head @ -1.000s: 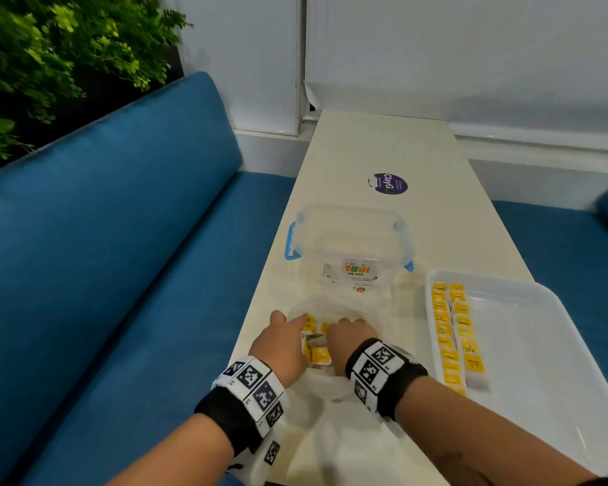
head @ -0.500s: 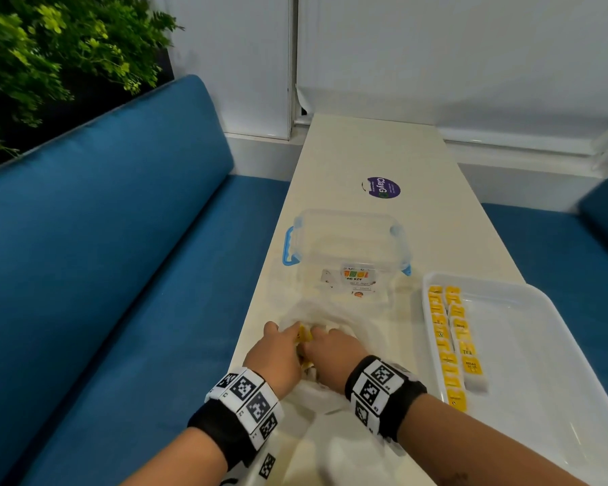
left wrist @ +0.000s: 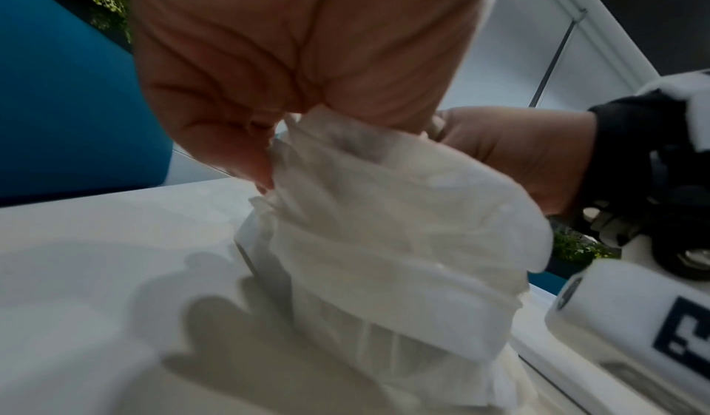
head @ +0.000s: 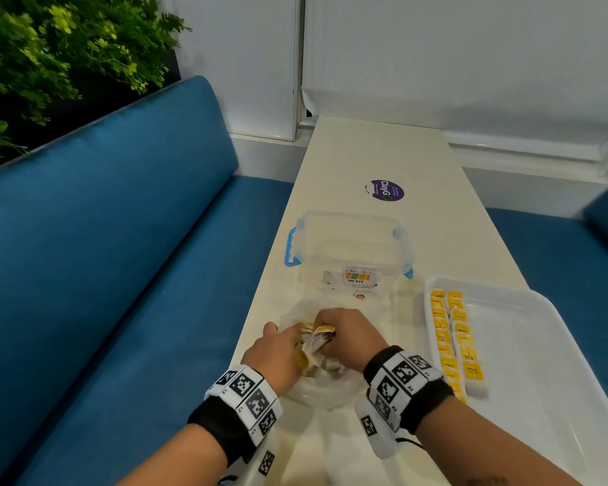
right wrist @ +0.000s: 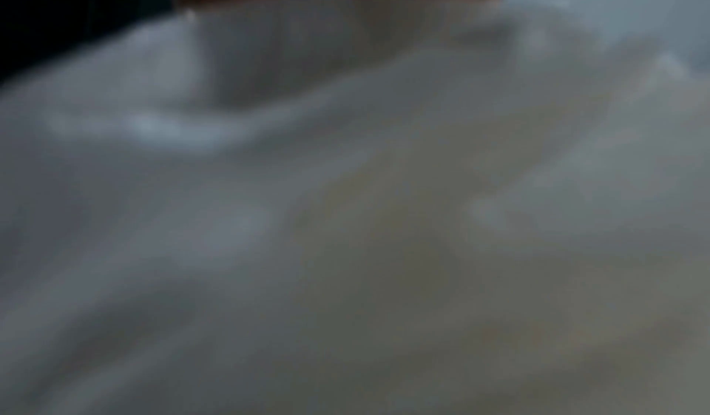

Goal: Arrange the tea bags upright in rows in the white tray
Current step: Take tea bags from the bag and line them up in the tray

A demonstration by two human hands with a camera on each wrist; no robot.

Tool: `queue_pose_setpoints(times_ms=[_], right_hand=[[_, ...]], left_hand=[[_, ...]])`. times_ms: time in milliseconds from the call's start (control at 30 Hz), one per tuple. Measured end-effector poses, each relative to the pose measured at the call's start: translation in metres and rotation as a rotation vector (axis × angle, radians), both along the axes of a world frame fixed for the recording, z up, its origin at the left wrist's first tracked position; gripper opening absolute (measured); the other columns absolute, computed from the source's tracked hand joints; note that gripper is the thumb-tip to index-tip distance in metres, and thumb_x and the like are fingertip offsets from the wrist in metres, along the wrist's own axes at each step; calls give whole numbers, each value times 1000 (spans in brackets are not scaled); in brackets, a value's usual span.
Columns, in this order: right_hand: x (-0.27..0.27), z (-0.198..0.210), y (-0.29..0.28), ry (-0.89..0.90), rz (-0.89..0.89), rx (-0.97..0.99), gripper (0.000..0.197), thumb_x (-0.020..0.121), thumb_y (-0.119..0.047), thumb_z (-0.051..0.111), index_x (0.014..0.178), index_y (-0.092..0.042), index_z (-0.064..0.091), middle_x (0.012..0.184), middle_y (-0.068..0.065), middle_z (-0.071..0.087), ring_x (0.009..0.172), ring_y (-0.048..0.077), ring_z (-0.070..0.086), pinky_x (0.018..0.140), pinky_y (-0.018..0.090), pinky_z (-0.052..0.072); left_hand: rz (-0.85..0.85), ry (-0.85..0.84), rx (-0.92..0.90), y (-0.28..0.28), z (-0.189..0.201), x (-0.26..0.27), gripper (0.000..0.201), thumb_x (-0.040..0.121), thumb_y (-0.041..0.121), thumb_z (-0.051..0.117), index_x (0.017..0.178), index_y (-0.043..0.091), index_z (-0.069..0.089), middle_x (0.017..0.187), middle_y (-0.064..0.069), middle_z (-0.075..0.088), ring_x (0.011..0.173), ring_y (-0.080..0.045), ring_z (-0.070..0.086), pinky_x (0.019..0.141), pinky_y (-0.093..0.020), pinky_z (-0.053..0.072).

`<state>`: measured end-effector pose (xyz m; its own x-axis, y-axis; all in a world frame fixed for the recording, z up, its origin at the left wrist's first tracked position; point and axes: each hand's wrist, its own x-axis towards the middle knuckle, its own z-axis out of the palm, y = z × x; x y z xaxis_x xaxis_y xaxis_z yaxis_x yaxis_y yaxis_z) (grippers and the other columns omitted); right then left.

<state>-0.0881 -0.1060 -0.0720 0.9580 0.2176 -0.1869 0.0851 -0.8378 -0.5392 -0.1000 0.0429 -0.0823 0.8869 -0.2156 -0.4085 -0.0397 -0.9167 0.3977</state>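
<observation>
Both my hands are in the crinkly clear plastic bag (head: 316,387) at the table's near edge: left hand (head: 274,356) and right hand (head: 348,336) each pinch yellow-tagged tea bags (head: 322,336). I'd separate one, keep tags up. Two rows stand along the white rectangular tray (head: 541,363)'s left wall, right of the bag.

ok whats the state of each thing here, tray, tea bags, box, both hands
white tray: two rows of tea bags along its left side, rest bare
tea bags in tray: upright
loose tea bags: bunched between the hands
clear box: lid on
left hand: gripping tea bags
right hand: gripping tea bags
</observation>
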Motion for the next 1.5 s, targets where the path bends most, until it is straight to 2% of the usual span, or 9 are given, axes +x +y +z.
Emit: queue_pose_setpoints(times_ms=[367, 567, 633, 733, 833, 1033, 1133, 1333, 1500], right_hand=[[12, 20, -42, 99, -136, 581, 31, 65, 11, 71, 68, -19, 65, 61, -8, 62, 56, 1, 57, 59, 21, 47], [12, 59, -65, 118, -71, 819, 29, 66, 20, 67, 72, -8, 63, 67, 5, 61, 57, 7, 58, 57, 20, 48], [12, 75, -75, 116, -35, 868, 28, 69, 22, 63, 74, -6, 62, 65, 7, 59, 53, 7, 58, 52, 18, 47], [10, 96, -86, 113, 11, 934, 26, 70, 22, 60, 75, -4, 60, 63, 9, 59, 48, 10, 58, 48, 17, 46], [7, 110, -97, 89, 30, 982, 23, 64, 10, 68, 84, 4, 60, 73, 14, 58, 54, 11, 58, 51, 19, 47], [-11, 122, -137, 16, 78, 908, 22, 64, 6, 69, 85, 5, 63, 78, 13, 60, 67, 12, 58, 62, 21, 49], [-23, 113, -161, 7, 49, 768, 22, 67, 13, 70, 86, 6, 64, 78, 12, 61, 65, 9, 56, 59, 19, 46], [-42, 80, -191, -70, 7, 539, 27, 68, 6, 67, 80, -18, 65, 70, -4, 61, 57, -3, 51, 57, 10, 42], [-53, 63, -206, -94, -25, 488, 27, 69, 6, 63, 83, -17, 66, 71, -8, 60, 63, 3, 52, 60, 16, 42]], left_hand=[[100, -1, -73, -1, 5, 7, 62, 79, 33, 66, 136, 37, 42, 148, -2, 27, 136, -24, 29, 108, -40, 34], [417, -374, -513, -21, 39, 2, 40, 82, -5, 47, 100, 29, 60, 128, 4, 49, 108, -10, 51, 85, -22, 37], [537, -415, -777, -33, 52, 3, 33, 87, -2, 47, 97, 27, 60, 117, 3, 57, 102, -10, 55, 83, -25, 41], [636, -164, -1140, -60, 69, 4, 21, 97, 35, 42, 101, 34, 62, 112, 2, 62, 100, -17, 58, 85, -31, 42], [638, 261, -1390, -87, 74, 0, 55, 91, 64, 25, 102, 33, 68, 105, -3, 66, 96, -27, 58, 77, -40, 43], [584, 811, -1725, -137, 62, -18, 76, 81, 74, 32, 124, 19, 61, 129, -16, 59, 104, -46, 62, 75, -63, 51], [577, 838, -1833, -163, 64, -25, 69, 84, 66, 34, 108, 14, 72, 117, -18, 66, 97, -40, 66, 72, -59, 53], [617, 786, -1745, -214, 50, -40, 56, 95, 35, 34, 70, 12, 78, 82, -12, 74, 69, -26, 72, 54, -40, 57], [673, 755, -1769, -234, 36, -49, 65, 78, 65, 39, 86, 12, 75, 98, -13, 72, 80, -28, 71, 61, -44, 58]])
